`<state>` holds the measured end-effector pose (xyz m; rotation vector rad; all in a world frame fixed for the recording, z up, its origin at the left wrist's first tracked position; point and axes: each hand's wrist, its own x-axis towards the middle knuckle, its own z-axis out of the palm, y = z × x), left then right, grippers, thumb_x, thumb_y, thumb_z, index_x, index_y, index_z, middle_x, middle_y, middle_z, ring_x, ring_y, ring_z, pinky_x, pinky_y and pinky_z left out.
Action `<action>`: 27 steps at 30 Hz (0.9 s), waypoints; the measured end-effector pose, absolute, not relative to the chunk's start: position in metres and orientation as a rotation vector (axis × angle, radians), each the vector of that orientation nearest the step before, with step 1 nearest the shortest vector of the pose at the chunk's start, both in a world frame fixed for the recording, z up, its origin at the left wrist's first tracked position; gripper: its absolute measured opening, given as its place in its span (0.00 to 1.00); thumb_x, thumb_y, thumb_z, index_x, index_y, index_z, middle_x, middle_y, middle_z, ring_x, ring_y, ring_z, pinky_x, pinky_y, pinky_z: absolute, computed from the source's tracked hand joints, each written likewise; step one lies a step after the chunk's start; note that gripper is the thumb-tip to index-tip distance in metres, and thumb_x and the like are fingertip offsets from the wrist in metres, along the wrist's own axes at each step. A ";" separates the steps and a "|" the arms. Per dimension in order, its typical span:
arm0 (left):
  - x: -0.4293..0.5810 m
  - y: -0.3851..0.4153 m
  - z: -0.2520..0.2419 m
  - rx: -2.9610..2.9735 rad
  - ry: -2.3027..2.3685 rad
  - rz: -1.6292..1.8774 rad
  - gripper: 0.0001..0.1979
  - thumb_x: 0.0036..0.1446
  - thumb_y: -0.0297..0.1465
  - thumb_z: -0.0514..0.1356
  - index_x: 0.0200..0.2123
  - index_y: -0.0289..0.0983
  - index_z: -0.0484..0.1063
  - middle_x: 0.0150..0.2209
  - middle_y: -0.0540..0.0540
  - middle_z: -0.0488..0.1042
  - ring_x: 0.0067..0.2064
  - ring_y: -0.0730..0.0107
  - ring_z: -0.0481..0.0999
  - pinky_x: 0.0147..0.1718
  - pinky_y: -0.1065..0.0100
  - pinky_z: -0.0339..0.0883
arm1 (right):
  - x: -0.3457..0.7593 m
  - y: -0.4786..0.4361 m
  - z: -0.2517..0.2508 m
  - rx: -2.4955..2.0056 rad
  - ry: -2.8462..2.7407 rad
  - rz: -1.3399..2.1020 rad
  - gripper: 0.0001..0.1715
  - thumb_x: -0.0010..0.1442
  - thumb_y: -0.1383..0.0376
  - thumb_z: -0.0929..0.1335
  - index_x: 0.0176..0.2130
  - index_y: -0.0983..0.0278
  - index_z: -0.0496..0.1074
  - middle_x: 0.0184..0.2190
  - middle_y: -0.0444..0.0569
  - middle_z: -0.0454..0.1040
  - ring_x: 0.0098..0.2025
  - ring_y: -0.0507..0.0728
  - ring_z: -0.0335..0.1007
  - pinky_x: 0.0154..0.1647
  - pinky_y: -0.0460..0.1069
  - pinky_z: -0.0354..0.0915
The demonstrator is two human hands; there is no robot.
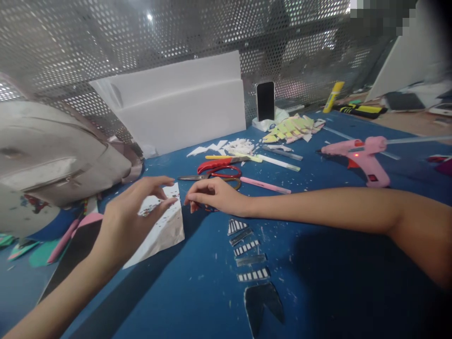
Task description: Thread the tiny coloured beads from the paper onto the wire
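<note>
My left hand [136, 214] hovers over a white sheet of paper [165, 233] strewn with small scraps; its thumb and fingers are curled toward each other, and whether they pinch anything is too small to see. My right hand [213, 195] rests on the blue table [197, 292] just right of the sheet, fingers curled down and pressed together near the paper's corner. Red-handled scissors [217, 167] lie just behind my right hand. A column of small silver and striped cut pieces [247, 249] lies in front of it.
A pink glue gun [360, 157] with its light on rests at the right. White foam blocks [176, 106] stand at the back, with a phone [265, 101] propped beside them. Pens, paper scraps [240, 147] and folded coloured paper [293, 128] lie behind. A grey curved model [52, 155] sits left.
</note>
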<state>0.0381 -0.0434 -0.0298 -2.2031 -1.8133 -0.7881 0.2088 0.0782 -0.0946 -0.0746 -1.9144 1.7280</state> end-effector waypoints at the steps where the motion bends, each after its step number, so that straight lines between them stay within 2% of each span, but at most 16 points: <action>1: 0.037 -0.045 -0.033 -2.221 -1.713 -0.646 0.17 0.62 0.36 0.57 0.51 0.34 0.69 0.38 0.42 0.74 0.40 0.62 0.74 0.43 0.63 0.64 | 0.209 0.078 -0.095 -0.069 -1.915 1.725 0.10 0.63 0.64 0.65 0.35 0.67 0.72 0.28 0.46 0.73 0.31 0.49 0.68 0.31 0.45 0.63; 3: 0.031 -0.045 -0.040 -2.287 -1.598 -0.422 0.18 0.65 0.35 0.53 0.54 0.32 0.67 0.43 0.37 0.74 0.44 0.56 0.73 0.44 0.59 0.63 | 0.209 0.078 -0.095 -0.064 -1.928 1.710 0.10 0.64 0.63 0.64 0.35 0.66 0.72 0.28 0.46 0.73 0.31 0.49 0.68 0.31 0.45 0.63; 5: 0.025 -0.045 -0.046 -2.341 -1.599 -0.322 0.16 0.66 0.32 0.50 0.50 0.32 0.71 0.38 0.39 0.74 0.40 0.57 0.72 0.38 0.60 0.64 | 0.209 0.078 -0.094 -0.066 -1.953 1.692 0.11 0.64 0.62 0.64 0.37 0.66 0.73 0.29 0.46 0.73 0.31 0.49 0.68 0.30 0.45 0.63; 7: 0.022 -0.045 -0.051 -2.366 -1.624 -0.415 0.13 0.65 0.31 0.52 0.43 0.34 0.75 0.33 0.42 0.72 0.34 0.60 0.71 0.33 0.63 0.62 | 0.210 0.077 -0.092 -0.078 -1.976 1.677 0.13 0.64 0.60 0.65 0.37 0.67 0.73 0.29 0.46 0.73 0.31 0.49 0.67 0.28 0.44 0.62; 9: 0.023 -0.046 -0.053 -2.397 -1.698 -0.666 0.11 0.63 0.31 0.54 0.39 0.36 0.77 0.31 0.44 0.72 0.32 0.64 0.70 0.32 0.65 0.61 | 0.211 0.076 -0.090 -0.098 -1.994 1.657 0.14 0.64 0.59 0.64 0.37 0.67 0.72 0.29 0.46 0.73 0.30 0.49 0.66 0.27 0.44 0.62; 11: 0.027 -0.049 -0.054 -2.426 -1.866 -0.993 0.09 0.61 0.31 0.57 0.36 0.40 0.78 0.32 0.46 0.73 0.35 0.65 0.72 0.34 0.67 0.62 | 0.211 0.076 -0.089 -0.112 -2.011 1.627 0.13 0.64 0.61 0.65 0.37 0.68 0.73 0.29 0.46 0.73 0.30 0.49 0.67 0.28 0.44 0.62; 13: 0.034 -0.052 -0.056 -2.383 -2.067 -1.374 0.09 0.60 0.33 0.59 0.32 0.42 0.79 0.39 0.46 0.74 0.44 0.62 0.73 0.41 0.67 0.64 | 0.211 0.076 -0.090 -0.099 -2.039 1.608 0.10 0.63 0.64 0.66 0.38 0.68 0.74 0.29 0.46 0.74 0.31 0.49 0.69 0.32 0.44 0.64; 15: 0.041 -0.055 -0.060 -2.274 -2.199 -1.855 0.09 0.59 0.34 0.59 0.30 0.43 0.80 0.50 0.47 0.73 0.55 0.58 0.69 0.50 0.64 0.62 | 0.210 0.077 -0.091 -0.068 -2.070 1.609 0.08 0.61 0.66 0.67 0.40 0.68 0.75 0.29 0.45 0.75 0.33 0.49 0.71 0.36 0.44 0.66; 17: 0.045 -0.058 -0.065 -2.147 -2.268 -2.312 0.09 0.59 0.34 0.60 0.30 0.43 0.80 0.55 0.48 0.72 0.60 0.55 0.65 0.54 0.62 0.61 | 0.210 0.079 -0.092 -0.046 -2.107 1.602 0.09 0.61 0.67 0.68 0.41 0.68 0.75 0.30 0.46 0.76 0.34 0.49 0.72 0.36 0.45 0.66; 19: 0.047 -0.059 -0.069 -2.027 -2.289 -2.597 0.09 0.59 0.35 0.60 0.30 0.41 0.80 0.52 0.46 0.75 0.60 0.56 0.66 0.56 0.61 0.61 | 0.210 0.080 -0.093 -0.053 -2.159 1.557 0.10 0.62 0.64 0.67 0.39 0.67 0.76 0.31 0.47 0.76 0.35 0.50 0.72 0.36 0.45 0.65; 21: 0.047 -0.061 -0.073 -1.907 -2.320 -2.745 0.10 0.58 0.36 0.61 0.29 0.39 0.79 0.49 0.44 0.78 0.57 0.57 0.70 0.56 0.62 0.62 | 0.210 0.080 -0.092 -0.069 -2.219 1.518 0.15 0.65 0.61 0.65 0.34 0.68 0.76 0.31 0.47 0.76 0.34 0.50 0.70 0.36 0.45 0.63; 23: 0.046 -0.062 -0.075 -1.786 -2.398 -2.832 0.10 0.57 0.37 0.62 0.29 0.38 0.79 0.46 0.44 0.79 0.53 0.58 0.74 0.55 0.64 0.65 | 0.209 0.079 -0.091 -0.061 -2.250 1.507 0.18 0.68 0.62 0.61 0.34 0.69 0.75 0.32 0.47 0.75 0.35 0.50 0.69 0.38 0.45 0.63; 27: 0.042 -0.063 -0.078 -1.647 -2.394 -2.965 0.07 0.56 0.35 0.64 0.31 0.38 0.80 0.42 0.46 0.81 0.47 0.65 0.78 0.50 0.71 0.70 | 0.206 0.078 -0.091 0.009 -2.400 1.229 0.09 0.63 0.64 0.68 0.38 0.68 0.75 0.32 0.46 0.73 0.37 0.51 0.65 0.41 0.46 0.61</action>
